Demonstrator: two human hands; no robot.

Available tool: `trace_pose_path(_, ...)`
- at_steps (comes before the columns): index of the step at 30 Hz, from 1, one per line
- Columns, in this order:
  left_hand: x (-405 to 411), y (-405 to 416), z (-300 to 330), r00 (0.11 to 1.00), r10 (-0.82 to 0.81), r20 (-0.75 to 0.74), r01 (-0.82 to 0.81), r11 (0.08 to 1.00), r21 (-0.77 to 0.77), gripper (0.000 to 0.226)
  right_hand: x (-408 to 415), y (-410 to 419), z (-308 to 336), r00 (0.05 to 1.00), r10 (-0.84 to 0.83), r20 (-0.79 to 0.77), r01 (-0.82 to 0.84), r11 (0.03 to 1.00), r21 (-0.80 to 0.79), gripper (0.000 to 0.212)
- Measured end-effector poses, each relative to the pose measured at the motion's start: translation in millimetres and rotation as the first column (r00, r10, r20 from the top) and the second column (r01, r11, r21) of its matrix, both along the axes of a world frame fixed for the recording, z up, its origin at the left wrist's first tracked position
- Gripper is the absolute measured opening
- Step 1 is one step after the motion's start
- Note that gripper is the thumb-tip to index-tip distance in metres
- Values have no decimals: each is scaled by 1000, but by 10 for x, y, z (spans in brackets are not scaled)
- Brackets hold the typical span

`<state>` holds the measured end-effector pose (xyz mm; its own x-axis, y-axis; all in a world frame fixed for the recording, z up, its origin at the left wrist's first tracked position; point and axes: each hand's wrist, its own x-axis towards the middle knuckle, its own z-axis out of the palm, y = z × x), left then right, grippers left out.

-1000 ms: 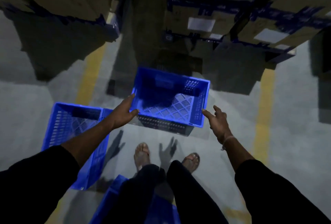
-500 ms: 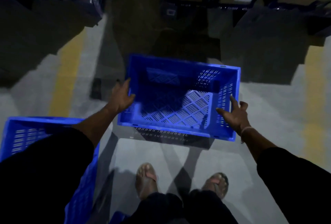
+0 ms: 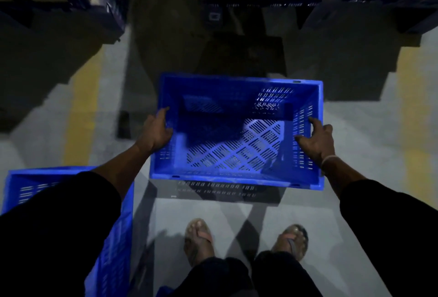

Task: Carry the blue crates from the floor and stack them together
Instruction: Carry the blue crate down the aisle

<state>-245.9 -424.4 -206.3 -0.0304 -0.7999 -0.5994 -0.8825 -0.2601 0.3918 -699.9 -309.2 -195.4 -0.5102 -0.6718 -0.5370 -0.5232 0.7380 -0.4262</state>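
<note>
An empty blue slotted crate sits in front of my feet on the grey floor. My left hand wraps over its left rim, thumb inside. On the right rim rests my right hand, fingers spread over the edge and against the inner wall. A second blue crate stands at the lower left, partly hidden by my left sleeve.
Cardboard boxes on dark pallets line the far side. Yellow floor lines run left and right of the crate. My sandalled feet stand just behind it. A sliver of blue plastic shows at the bottom edge.
I have leaned closer to the crate. My left hand slid along the left rim and closed over it; my right hand went from open air onto the right rim.
</note>
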Motion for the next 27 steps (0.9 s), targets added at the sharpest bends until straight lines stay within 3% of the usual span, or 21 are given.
trace_pose_path(7,-141,78,1191,988,-152,-1,152,985,-85,95,-148,364,1248,996,69,-52,-71,997,-38,69)
trace_pose_path(14,-487,146,3167,891,-454,-5,445,875,-190,92,-434,944,2874,985,80,-152,-91,994,-65,65)
trace_pose_path(20,-890,426,4740,842,-537,-41,514,824,-241,88,-579,1619,4356,968,-76,-240,33,983,-180,61)
trace_pose_path(27,-1555,754,5810,819,-567,-90,527,804,-276,84,-871,2585,5463,924,-253,-287,158,936,-315,52)
